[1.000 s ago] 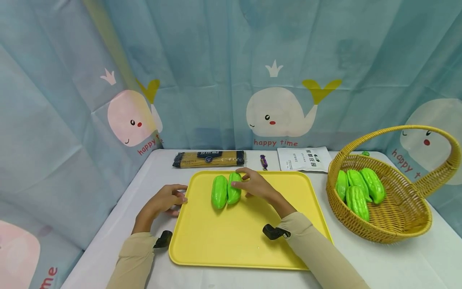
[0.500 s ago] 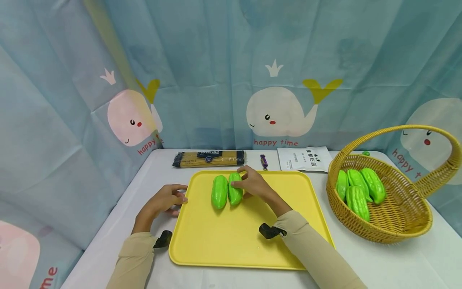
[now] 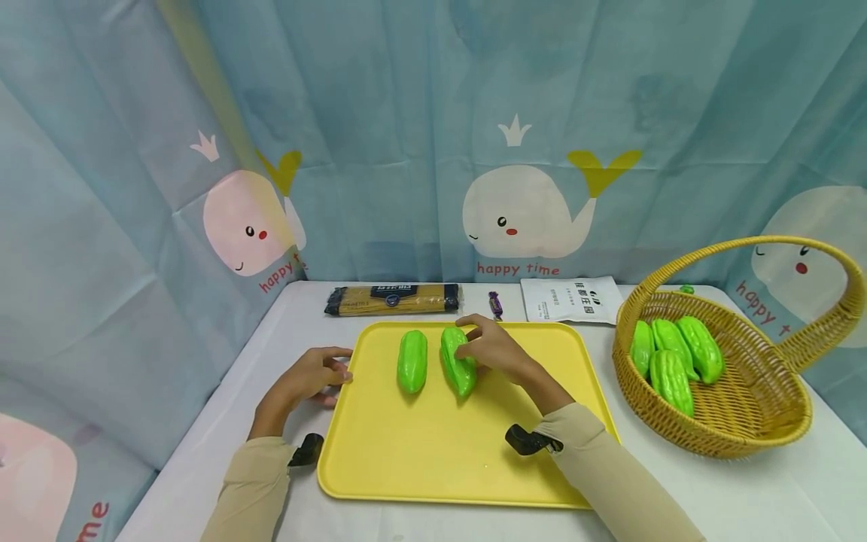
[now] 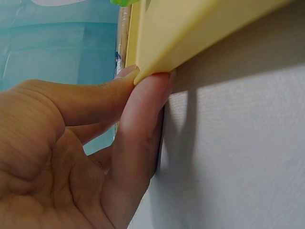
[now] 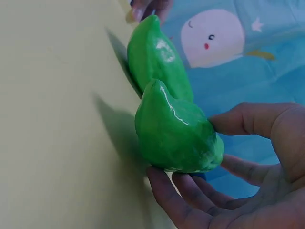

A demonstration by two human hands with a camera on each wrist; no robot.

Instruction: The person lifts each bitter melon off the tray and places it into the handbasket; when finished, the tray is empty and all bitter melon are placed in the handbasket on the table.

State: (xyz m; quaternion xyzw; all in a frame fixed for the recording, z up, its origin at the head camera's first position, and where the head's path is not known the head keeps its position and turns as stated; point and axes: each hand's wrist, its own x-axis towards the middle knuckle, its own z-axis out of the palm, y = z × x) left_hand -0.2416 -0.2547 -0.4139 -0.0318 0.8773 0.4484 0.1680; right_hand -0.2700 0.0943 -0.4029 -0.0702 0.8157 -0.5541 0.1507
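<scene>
On the yellow tray, right grip pinching green gourd, left grip pinching tray edge

bright, even light from above in the head view; soft short shadows lie under the yellow tray and the wicker basket. wide-angle bending at left and right edges, backdrop curves. small white glare on the gourd in the right wrist view, its shadow cast left on the tray. left wrist view close and soft, left hand slightly blurred, tray underside shaded.
</scene>
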